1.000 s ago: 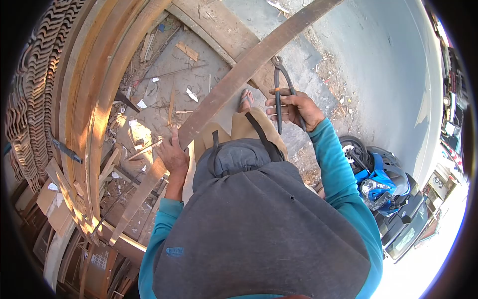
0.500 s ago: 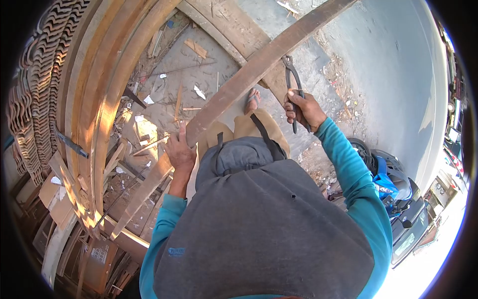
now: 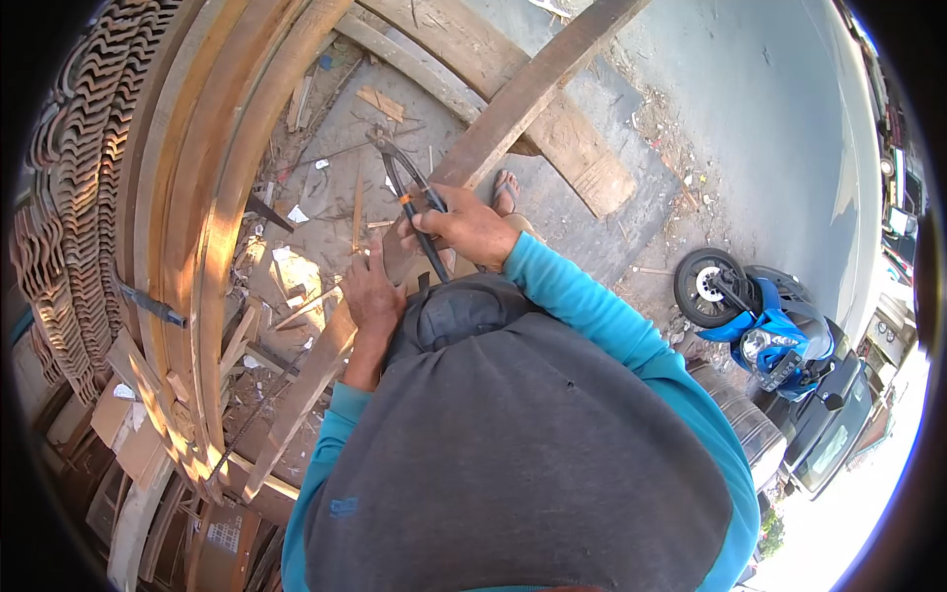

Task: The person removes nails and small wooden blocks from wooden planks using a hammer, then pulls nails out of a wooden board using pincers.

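Note:
My right hand (image 3: 472,229) is closed around the handles of long dark pincers (image 3: 398,180) with an orange band on one handle. Their jaws point up and away, over the littered floor left of a long wooden beam (image 3: 528,94). The beam runs slantwise from the top of the view down towards my lap. My left hand (image 3: 371,296) grips the beam's near part, its fingers partly hidden against the wood. The two hands are close together, the right one a little higher and over the beam.
Long timbers (image 3: 212,148) and stacked roof tiles (image 3: 89,148) stand at the left. A wide board (image 3: 592,173) lies under the beam. Wood scraps (image 3: 380,103) litter the floor. At the right is a blue motorbike (image 3: 760,326) beside a grey surface (image 3: 779,118).
My right hand has brought the pincers leftward across the beam, close to my left hand. The beam has shifted slightly left in view. More of the motorbike shows now.

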`<action>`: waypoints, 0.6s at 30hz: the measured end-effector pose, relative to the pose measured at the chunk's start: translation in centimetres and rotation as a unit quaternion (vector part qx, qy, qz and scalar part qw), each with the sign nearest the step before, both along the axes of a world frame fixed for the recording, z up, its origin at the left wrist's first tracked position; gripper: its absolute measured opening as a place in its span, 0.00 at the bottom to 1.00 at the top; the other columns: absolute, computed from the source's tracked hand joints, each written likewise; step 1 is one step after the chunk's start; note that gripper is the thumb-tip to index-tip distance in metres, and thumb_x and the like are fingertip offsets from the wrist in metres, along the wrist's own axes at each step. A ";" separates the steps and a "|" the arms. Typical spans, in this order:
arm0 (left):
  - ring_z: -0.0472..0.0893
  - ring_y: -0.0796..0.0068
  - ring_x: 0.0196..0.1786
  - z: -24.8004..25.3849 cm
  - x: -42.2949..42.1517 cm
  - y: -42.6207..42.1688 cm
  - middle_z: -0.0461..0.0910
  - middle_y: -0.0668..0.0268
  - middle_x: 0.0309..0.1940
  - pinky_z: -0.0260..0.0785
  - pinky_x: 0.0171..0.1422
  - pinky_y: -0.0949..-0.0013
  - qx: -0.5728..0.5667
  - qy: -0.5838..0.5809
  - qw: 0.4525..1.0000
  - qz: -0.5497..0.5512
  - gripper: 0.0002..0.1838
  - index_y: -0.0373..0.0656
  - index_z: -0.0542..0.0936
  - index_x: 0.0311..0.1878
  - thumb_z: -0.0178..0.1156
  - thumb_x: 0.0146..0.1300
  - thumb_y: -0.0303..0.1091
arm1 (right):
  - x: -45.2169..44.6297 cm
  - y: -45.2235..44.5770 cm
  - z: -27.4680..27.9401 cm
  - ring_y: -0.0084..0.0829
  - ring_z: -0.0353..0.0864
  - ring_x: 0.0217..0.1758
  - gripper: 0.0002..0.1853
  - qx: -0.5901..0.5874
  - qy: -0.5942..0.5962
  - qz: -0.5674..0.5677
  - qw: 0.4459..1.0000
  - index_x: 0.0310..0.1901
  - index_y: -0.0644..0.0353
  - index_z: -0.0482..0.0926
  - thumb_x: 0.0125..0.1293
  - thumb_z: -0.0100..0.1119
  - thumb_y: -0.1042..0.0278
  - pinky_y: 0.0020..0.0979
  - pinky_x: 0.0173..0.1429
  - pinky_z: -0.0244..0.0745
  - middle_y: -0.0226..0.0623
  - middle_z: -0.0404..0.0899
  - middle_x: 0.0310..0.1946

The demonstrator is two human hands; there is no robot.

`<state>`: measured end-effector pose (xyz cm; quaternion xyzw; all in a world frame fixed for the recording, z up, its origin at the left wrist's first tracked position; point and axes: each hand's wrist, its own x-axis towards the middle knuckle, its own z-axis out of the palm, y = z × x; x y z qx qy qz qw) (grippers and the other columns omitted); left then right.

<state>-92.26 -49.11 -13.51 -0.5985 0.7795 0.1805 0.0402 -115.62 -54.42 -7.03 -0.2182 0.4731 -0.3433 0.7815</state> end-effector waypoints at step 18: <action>0.76 0.50 0.56 -0.1 -0.9 0.9 0.74 0.56 0.51 0.66 0.61 0.48 0.011 -0.039 0.997 0.062 0.59 0.60 0.60 0.80 0.81 0.44 0.33 | -25.9 2.1 -1.2 0.45 0.87 0.56 0.37 0.093 0.092 0.077 0.988 0.77 0.72 0.58 0.63 0.46 0.75 0.41 0.67 0.81 0.56 0.82 0.55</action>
